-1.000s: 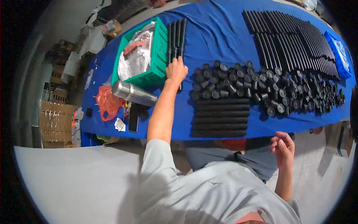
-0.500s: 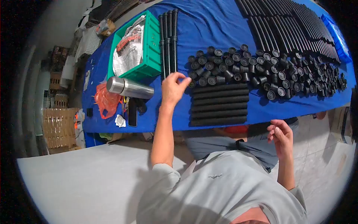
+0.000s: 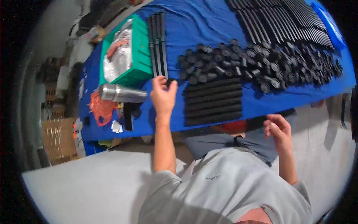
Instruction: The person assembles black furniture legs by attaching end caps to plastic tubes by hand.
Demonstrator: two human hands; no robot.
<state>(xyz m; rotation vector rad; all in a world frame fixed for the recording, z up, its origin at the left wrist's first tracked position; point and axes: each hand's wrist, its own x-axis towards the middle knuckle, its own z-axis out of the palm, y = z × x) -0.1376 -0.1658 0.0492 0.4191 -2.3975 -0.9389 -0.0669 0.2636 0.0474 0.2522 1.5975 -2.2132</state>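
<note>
A small black plastic cap (image 3: 172,81) is pinched between the thumb and fingers of my left hand (image 3: 163,96). That hand is over the blue cloth, right at the near ends of several long black tubes (image 3: 158,44). To its right lies a wide heap of similar black caps (image 3: 223,59). Below the heap, black ribbed foam-like sleeves (image 3: 213,102) form a stack of side-by-side rows. My right hand (image 3: 279,130) hovers in front of the table edge above my lap, its fingers loosely bent and apart, with nothing in them.
A green crate (image 3: 141,56) lined with newspaper stands at the left. Beside it are a steel thermos (image 3: 123,93), an orange plastic bag (image 3: 100,108), a phone (image 3: 128,121) and a crumpled tissue (image 3: 116,127). Rows of black tubes (image 3: 276,22) cover the far right.
My left hand has picked a black cap from the left edge of the heap and drawn it left toward the long tubes. My right hand stays about where it was. The view has shifted slightly.
</note>
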